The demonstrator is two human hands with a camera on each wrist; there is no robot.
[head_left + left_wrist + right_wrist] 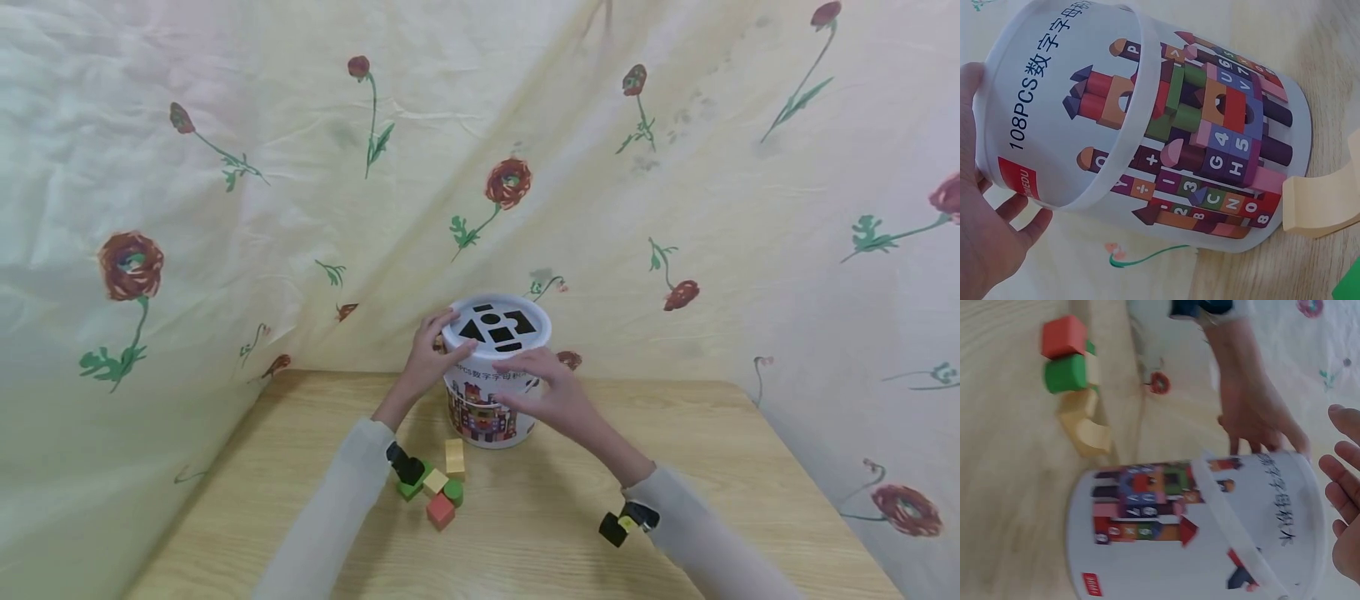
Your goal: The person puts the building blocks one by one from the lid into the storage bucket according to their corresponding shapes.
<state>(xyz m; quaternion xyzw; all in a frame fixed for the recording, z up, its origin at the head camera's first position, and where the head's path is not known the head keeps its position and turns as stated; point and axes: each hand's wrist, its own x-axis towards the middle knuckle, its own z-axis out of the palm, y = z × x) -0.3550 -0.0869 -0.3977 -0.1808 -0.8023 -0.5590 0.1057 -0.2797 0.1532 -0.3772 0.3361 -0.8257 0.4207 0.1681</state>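
Note:
A white bucket stands upright on the table, its side printed with coloured toy blocks and lettering. Dark shaped cut-outs mark its round lid. My left hand grips the rim on the left, with the thumb at the near edge and the fingers curled round the side in the left wrist view. Beside the bucket's right front, my right hand is held with fingers spread and nothing in it. In the right wrist view, its fingers appear close to the lid end.
In front of the bucket lie a wooden arch block, a red block, a green cylinder, a pale block and a green block. A flowered cloth hangs behind the wooden table.

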